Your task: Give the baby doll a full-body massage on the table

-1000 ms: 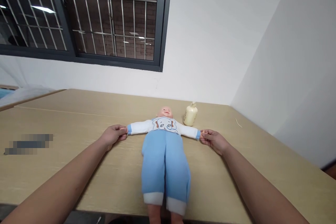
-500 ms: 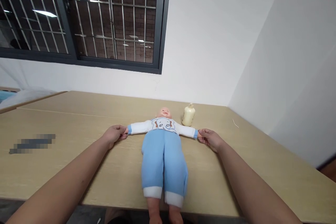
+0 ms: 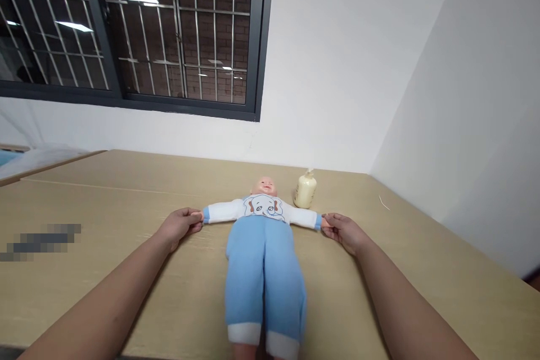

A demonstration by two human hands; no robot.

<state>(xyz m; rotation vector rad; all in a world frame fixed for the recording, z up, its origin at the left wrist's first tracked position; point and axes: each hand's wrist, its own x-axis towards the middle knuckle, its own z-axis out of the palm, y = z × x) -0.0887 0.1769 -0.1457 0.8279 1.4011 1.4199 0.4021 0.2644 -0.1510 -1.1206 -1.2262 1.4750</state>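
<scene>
The left hand (image 3: 179, 226) has its grip closed on the end of one arm of a baby doll (image 3: 264, 247), fingers pinched at the blue cuff of the white sleeve. The right hand (image 3: 343, 232) is closed in the same way on the cuff of the doll's other arm. Both hands rest low on a pale wooden worktop (image 3: 105, 219), and between the two grips the doll's arms are stretched out straight to either side.

The doll lies on its back midway between the hands, head pointing away from the person and legs pointing toward them. It wears a white top printed with a cartoon elephant and loose light-blue trousers with white cuffs. The trouser cuffs reach the near edge of the worktop, at the bottom of the view, and the feet cannot be seen.

Just beyond the right-hand grip, beside the doll's head, stands a small cream-coloured pump bottle (image 3: 305, 190), upright and apart from the doll. Farther out past the right hand, a thin pale scrap (image 3: 383, 202) lies on the worktop near a white wall.

Well off to the side of the left-hand grip, a blurred dark patch (image 3: 40, 241) sits on the worktop; what it is cannot be told. Beyond both hands, above the far edge of the worktop, a dark-framed window (image 3: 135, 28) with metal bars is set in the white wall.
</scene>
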